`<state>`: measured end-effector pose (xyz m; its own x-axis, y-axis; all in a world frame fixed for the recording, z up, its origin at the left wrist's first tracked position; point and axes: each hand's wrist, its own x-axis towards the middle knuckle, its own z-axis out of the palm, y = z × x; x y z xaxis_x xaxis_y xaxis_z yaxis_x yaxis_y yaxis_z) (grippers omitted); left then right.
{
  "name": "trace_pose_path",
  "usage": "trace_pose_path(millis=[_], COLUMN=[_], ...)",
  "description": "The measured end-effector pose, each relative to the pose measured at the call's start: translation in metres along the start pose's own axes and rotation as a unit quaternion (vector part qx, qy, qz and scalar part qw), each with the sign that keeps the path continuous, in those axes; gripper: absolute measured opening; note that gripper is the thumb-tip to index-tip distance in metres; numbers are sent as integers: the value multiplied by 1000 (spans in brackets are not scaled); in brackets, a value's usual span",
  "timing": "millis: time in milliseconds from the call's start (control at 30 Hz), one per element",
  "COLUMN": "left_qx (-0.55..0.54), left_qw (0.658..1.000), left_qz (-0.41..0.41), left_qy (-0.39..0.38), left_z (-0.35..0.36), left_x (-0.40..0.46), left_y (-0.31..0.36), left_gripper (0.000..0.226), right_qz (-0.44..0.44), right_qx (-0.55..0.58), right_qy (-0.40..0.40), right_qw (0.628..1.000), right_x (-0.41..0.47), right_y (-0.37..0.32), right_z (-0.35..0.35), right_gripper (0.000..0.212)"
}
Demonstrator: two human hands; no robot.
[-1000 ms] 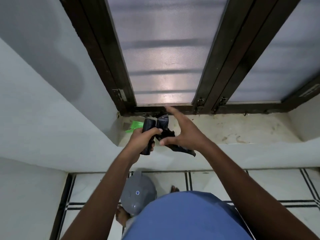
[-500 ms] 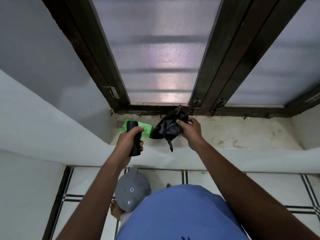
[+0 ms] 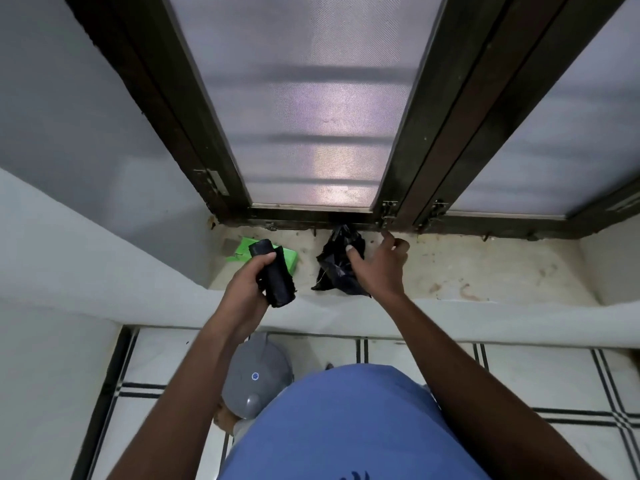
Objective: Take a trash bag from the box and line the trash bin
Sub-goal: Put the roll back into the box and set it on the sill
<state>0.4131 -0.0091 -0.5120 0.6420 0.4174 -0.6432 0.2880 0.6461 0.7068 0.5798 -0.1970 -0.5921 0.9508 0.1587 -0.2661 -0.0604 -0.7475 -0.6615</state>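
Note:
My left hand (image 3: 247, 284) is closed around a black roll of trash bags (image 3: 273, 273), held just above the green box (image 3: 242, 251) that lies on the window sill. A loose, crumpled black trash bag (image 3: 334, 263) rests on the sill to the right of the roll. My right hand (image 3: 377, 268) lies on that bag with the thumb pressed into it and the other fingers spread. The grey trash bin (image 3: 254, 375) with its lid on stands on the floor below the sill, partly hidden by my blue shirt.
The stained sill (image 3: 467, 271) runs off to the right under a dark-framed window (image 3: 311, 116). A white wall (image 3: 52, 271) closes in on the left. The white tiled floor (image 3: 536, 379) with black lines lies below, and a bare foot (image 3: 221, 415) shows beside the bin.
The loose bag has come down from the air onto the sill, and my right hand's grip on it has loosened. My left hand with the roll has stayed over the green box.

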Motion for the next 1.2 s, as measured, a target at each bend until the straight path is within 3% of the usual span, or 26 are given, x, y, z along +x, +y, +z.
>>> trace_pose_path(millis=[100,233,333,400,467,633,733,800,900,1000,1067,1200], left_qx=[108,140,132,116,102,68,70,126,292,430,489,559], left_qw=[993,986,984,983,981,979,979,976,936,863,828,786], left_qz=[51,84,86,83,81,109,126,137,191,254,260,262], left_qy=[-7,-43,-78,-112,-141,-161,-146,-109,-45,-73,-89,-19], left_z=[-3,-11,-19,-28,-37,-62,-76,-86,-96,-100,-96,-101], left_x=[2,-1,-2,-4,-10,-29,-35,-39,-44,-46,-46,-44], left_y=[1,9,16,23,33,52,56,57,58,63,64,59], left_gripper=[27,41,56,64,64,37,32,34,59,83,75,51], right_qz=[-21,-177,-258,-262,-273,-287,-269,-258,-250,-243,-240,-253], right_qx=[30,74,48,20,29,151,164,174,164,136,136,37], right_qy=[53,31,-69,-151,-206,-236,-236,-247,-269,-301,-322,-331], right_qw=[998,981,962,953,939,916,919,918,916,912,906,908], right_x=[-16,-47,-73,-83,-85,-79,-84,-88,-91,-93,-93,-83], right_y=[-4,-27,-59,-76,-87,-103,-112,-118,-123,-128,-131,-133], right_z=[-18,-45,-59,-60,-54,-26,-15,-7,-1,3,5,11], right_gripper=[74,45,73,99,103,63,54,51,51,50,49,63])
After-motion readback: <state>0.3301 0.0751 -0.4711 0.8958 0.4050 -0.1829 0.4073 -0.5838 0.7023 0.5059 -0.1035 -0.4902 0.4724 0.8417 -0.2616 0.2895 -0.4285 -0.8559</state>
